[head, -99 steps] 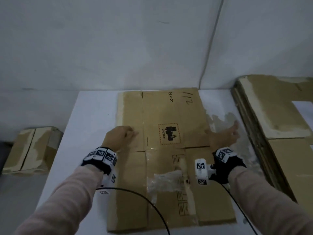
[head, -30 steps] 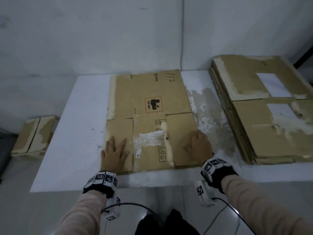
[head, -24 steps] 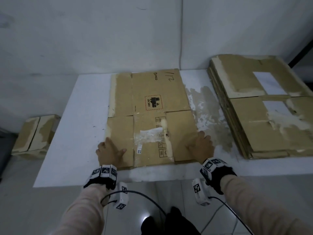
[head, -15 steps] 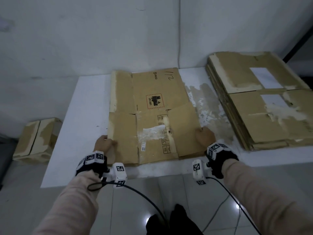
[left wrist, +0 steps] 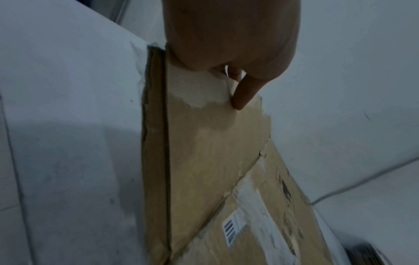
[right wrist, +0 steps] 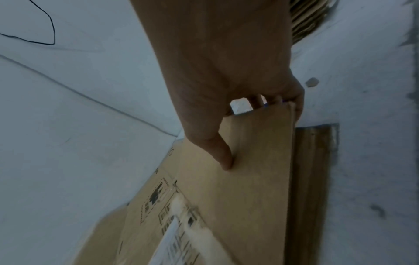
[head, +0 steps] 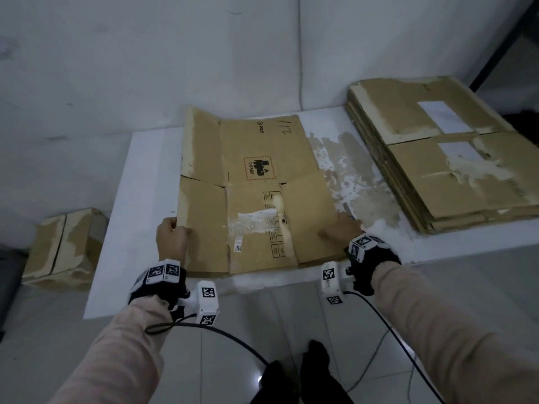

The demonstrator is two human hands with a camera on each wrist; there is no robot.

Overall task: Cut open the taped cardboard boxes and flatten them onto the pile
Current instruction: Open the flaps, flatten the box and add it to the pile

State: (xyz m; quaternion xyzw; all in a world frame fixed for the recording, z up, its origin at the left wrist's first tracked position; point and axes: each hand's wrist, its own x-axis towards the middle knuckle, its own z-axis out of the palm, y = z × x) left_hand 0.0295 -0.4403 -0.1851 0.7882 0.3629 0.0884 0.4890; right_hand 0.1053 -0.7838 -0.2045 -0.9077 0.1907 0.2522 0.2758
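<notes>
Flattened box [head: 256, 193] lies on the white counter [head: 140, 199], near edge lifted off the surface, far half tilting up toward the wall. Face shows a red-bordered UN 3481 label, handwritten "112", and a patch of clear tape with a small barcode sticker.

Left hand [head: 172, 240]: grip closed on the box's left near edge, thumb [left wrist: 246, 93] on the top face, fingers curled under. Left wrist view confirms the thumb pressed on a pale, torn patch of the cardboard, edge of the sheet raised off the counter.

Right hand [head: 341, 231]: grip closed on the right near edge, thumb [right wrist: 221, 154] flat on the top face, fingers wrapped beneath. In the right wrist view the cardboard sits clear above the counter.

Pile [head: 446, 158] of flattened boxes is stacked at the counter's right end, well apart from the held box; worn, peeled counter surface [head: 353, 182] lies between them.

One small taped box [head: 64, 246] sits on the floor to the left of the counter.
</notes>
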